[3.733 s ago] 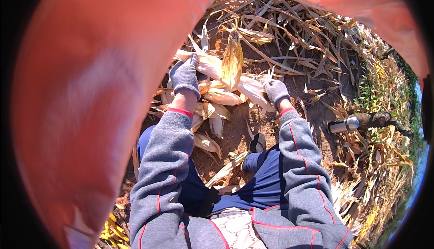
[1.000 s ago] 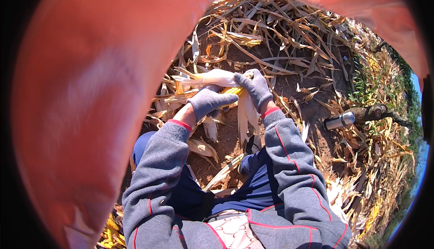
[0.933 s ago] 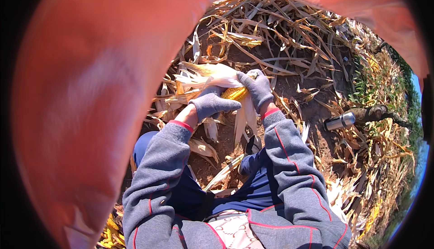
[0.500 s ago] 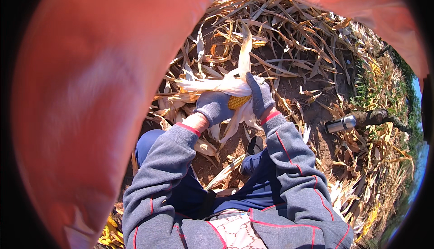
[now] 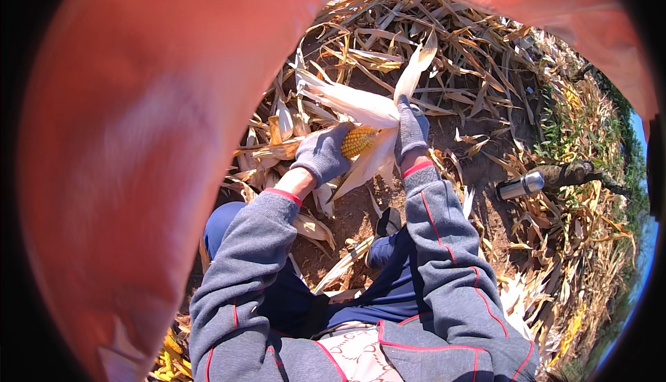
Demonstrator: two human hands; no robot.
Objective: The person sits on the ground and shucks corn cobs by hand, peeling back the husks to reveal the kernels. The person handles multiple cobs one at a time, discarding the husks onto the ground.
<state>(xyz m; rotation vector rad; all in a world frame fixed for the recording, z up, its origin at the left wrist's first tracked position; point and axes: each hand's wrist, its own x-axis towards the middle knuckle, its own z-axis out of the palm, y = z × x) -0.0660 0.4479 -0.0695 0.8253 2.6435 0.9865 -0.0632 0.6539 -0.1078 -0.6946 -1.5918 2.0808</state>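
A yellow ear of corn lies level between my gloved hands, over the husk-strewn ground ahead of my legs. My left hand, in a grey glove, is wrapped round the ear's left part and hides it. At the ear's other end, my right hand is closed on the base of the pale husk. The husk leaves are peeled back from the kernels: one points up past my right hand, a wide one fans to the upper left, another hangs below the ear.
Dry husks and leaves cover the ground beyond my hands. To the right, a silver metal flask lies by a branch-like piece of wood. Husked yellow cobs are piled at lower left. Blurred orange-red material blocks the left side and top.
My right hand has drawn the husk leaves upward and to the right, baring more kernels. My left hand has shifted slightly left with the ear.
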